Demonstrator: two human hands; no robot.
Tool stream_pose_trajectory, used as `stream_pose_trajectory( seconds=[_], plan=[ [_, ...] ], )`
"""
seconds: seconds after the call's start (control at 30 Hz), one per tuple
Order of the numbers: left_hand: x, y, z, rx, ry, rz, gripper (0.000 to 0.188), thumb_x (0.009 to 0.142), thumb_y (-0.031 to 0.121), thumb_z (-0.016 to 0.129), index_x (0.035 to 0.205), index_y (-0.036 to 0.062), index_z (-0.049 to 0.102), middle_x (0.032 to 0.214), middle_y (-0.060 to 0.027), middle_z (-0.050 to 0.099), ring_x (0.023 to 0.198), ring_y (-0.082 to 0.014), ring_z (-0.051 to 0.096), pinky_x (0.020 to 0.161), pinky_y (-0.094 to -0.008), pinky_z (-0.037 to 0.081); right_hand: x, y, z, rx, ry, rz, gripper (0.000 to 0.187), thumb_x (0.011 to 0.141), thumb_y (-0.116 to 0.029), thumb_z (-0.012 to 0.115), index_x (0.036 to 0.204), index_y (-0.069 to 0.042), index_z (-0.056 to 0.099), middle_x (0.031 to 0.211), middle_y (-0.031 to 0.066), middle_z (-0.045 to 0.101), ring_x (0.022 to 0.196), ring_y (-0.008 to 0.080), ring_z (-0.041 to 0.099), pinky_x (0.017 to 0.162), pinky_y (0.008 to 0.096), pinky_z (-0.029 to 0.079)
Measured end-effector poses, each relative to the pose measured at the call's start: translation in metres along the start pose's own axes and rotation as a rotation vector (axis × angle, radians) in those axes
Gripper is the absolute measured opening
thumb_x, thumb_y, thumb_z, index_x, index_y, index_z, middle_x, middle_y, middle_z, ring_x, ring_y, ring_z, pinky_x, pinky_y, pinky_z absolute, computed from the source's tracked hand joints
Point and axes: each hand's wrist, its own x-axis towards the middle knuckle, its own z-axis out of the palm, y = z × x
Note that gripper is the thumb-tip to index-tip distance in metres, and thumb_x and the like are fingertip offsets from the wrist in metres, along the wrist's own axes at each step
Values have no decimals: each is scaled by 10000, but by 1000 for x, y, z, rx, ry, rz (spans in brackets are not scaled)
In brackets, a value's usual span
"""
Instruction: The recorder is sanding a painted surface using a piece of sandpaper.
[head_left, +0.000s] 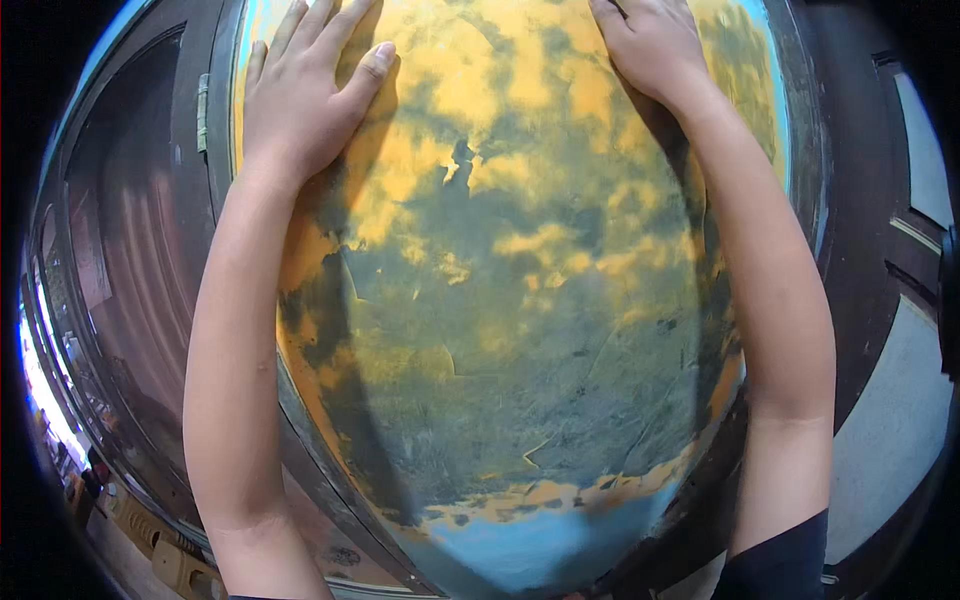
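Patchy yellow and grey-green paint, blue along the bottom edge, covers the panel (540, 370) straight before the person. At its upper left corner the left hand (312, 100) lies against it, fingers apart; near the upper right corner is the right hand (655, 45), fingers cropped, so their spread cannot be told. Past the left edge come a hinge (202, 112), a dark pane (135, 260) and tan furniture (180, 568).

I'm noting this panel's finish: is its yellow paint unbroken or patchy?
Patchy: grey-green areas break up the yellow paint across the panel, and a blue band shows at its lower end.
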Motion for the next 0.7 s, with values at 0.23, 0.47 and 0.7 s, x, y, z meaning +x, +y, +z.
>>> stream_pose_trajectory(
  seconds=[0.23, 0.47, 0.7],
  plan=[
    [-44, -13, 11, 40, -2, 85, 605, 940, 421, 477, 1467, 126, 438, 1583, -165, 294, 1481, -353, 216, 1204, -459, 159, -44, -27, -8, -10, -188, -112, 462, 1012, -275, 412, 1455, -157, 461, 1547, 140, 374, 1454, 349, 284, 1193, 466, 209],
    [-186, -27, 41, -22, 53, 267, 599, 919, 520, 504, 1458, 261, 481, 1575, -69, 350, 1464, -333, 276, 1176, -524, 167, -134, -41, -7, 45, -86, -193, 441, 991, -226, 458, 1415, -122, 510, 1485, 167, 456, 1413, 374, 361, 1154, 485, 270],
    [-297, -10, 49, -81, -120, 110, 584, 936, 540, 449, 1416, 220, 537, 1555, -145, 369, 1485, -384, 211, 1202, -530, 6, -237, -71, -6, -38, -297, -259, 454, 904, -279, 572, 1356, -318, 588, 1508, -14, 461, 1444, 254, 343, 1228, 481, 80]
  ],
)
